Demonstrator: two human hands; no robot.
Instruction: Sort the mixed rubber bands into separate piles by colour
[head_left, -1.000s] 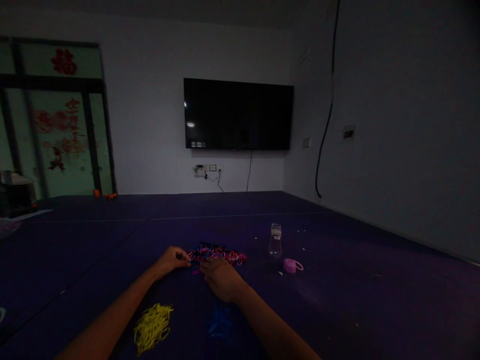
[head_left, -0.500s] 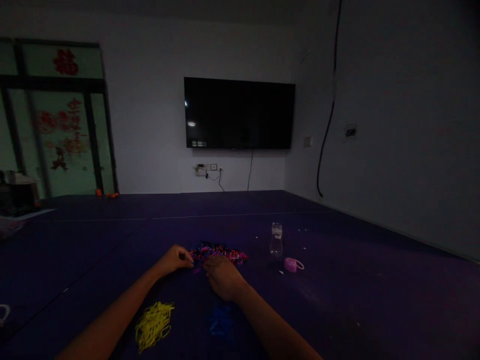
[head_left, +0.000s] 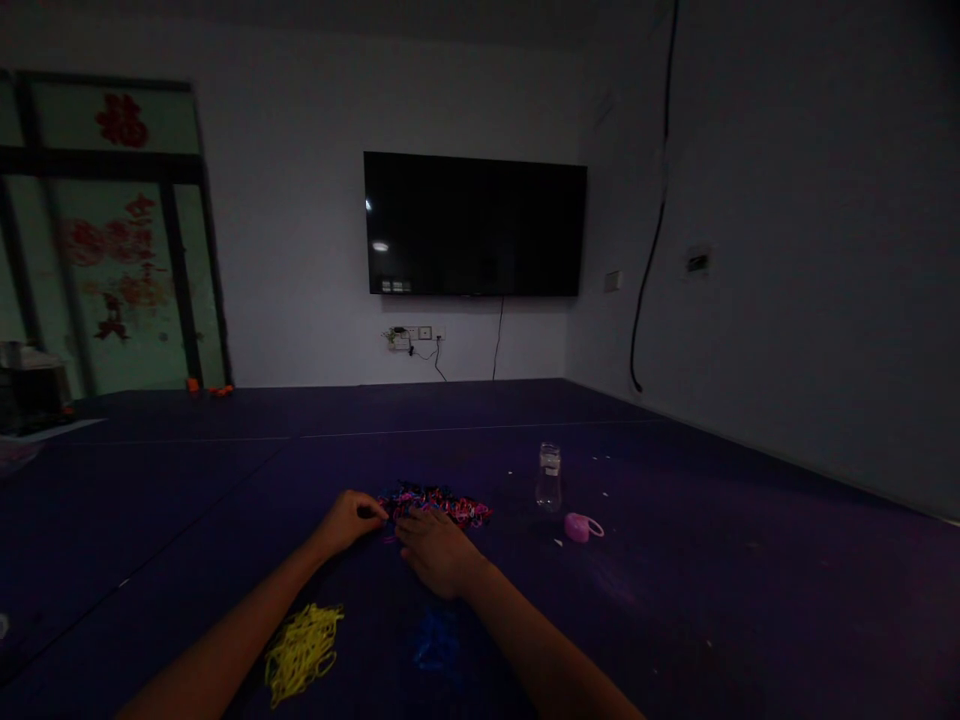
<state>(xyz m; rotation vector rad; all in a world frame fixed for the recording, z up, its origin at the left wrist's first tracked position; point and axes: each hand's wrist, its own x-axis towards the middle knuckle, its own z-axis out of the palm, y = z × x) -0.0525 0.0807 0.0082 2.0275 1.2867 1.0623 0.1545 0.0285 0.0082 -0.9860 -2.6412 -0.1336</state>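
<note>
A loose pile of small multicoloured rubber bands (head_left: pixel 469 512) lies on the dark purple surface in front of me. At its left edge is my left hand (head_left: pixel 352 520), thumb and forefinger pinched together; anything between them is too small to make out. My right hand (head_left: pixel 435 550) rests palm down on the near side of the pile, fingers stretched out and touching the bands. Nearer to me, beside my left forearm, sits a heap of yellow rubber bands (head_left: pixel 304 650). A dim heap of blue bands (head_left: pixel 436 640) lies between my forearms.
To the right of the pile stands a clear bottle (head_left: pixel 549 480), with a pink looped lid (head_left: pixel 581 527) close by. Small white scraps are scattered around them. Orange items (head_left: pixel 217 390) lie at the far left edge, and a television (head_left: pixel 476 225) hangs on the wall.
My right hand has shifted slightly left over the pile, and its fingers look more spread. The left hand keeps its pinch at the pile's edge. The whole view has moved a little.
</note>
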